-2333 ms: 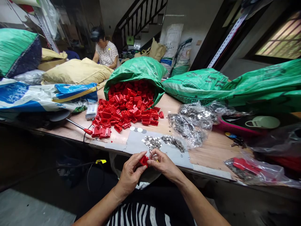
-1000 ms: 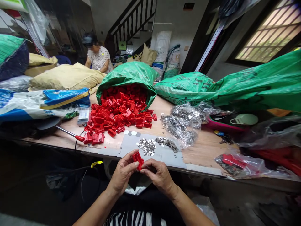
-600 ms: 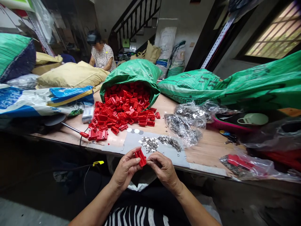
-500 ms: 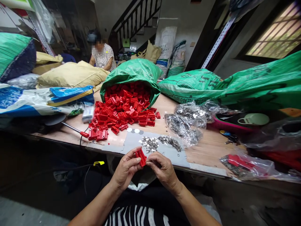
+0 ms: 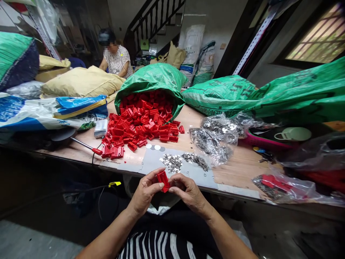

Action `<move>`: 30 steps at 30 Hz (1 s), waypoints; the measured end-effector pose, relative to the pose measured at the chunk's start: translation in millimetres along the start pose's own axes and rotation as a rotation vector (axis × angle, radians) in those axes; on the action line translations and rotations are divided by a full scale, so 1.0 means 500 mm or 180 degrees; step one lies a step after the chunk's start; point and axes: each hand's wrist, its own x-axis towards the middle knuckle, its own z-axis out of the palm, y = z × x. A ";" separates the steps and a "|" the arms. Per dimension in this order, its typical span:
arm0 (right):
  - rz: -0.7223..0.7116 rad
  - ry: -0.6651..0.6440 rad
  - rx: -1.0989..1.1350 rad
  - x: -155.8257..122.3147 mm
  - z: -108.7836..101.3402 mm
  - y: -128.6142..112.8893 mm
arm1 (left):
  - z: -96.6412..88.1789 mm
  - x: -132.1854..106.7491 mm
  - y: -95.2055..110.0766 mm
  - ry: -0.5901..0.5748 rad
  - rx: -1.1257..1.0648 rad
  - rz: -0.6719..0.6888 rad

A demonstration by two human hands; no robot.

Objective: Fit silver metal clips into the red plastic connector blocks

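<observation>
A small red plastic part [image 5: 163,180] is pinched between both my hands just below the table's near edge. My left hand [image 5: 145,192] grips its left side with thumb and fingers. My right hand [image 5: 187,190] presses against its right side with curled fingers. Beyond them, small silver metal pieces [image 5: 174,162] lie in a loose heap on a grey sheet [image 5: 155,163]. A pile of red plastic parts [image 5: 140,127] spills from an open green sack [image 5: 153,81] onto the wooden table [image 5: 242,169].
Clear bags of metal pieces [image 5: 215,138] lie right of the heap. A red-handled tool [image 5: 87,146] lies at left. Green sacks [image 5: 269,95], yellow sacks [image 5: 81,82] and a blue-white bag [image 5: 54,111] crowd the table. Another person [image 5: 114,55] sits at the far end.
Both hands have stayed together on the red part, turning it slightly; earlier my right hand also held a thin metal piece against it. The view has shifted a little.
</observation>
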 end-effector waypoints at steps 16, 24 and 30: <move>-0.0765 -0.0144 -0.0894 -0.010 0.003 -0.008 | -0.007 -0.003 -0.016 0.0039 0.0209 0.0099; -0.0904 0.0107 -0.0841 -0.009 0.007 0.010 | -0.006 0.005 -0.019 0.0071 0.0423 0.0099; -0.0271 0.1088 -0.1531 0.017 -0.039 0.047 | 0.016 0.074 -0.012 0.0012 0.2736 0.1536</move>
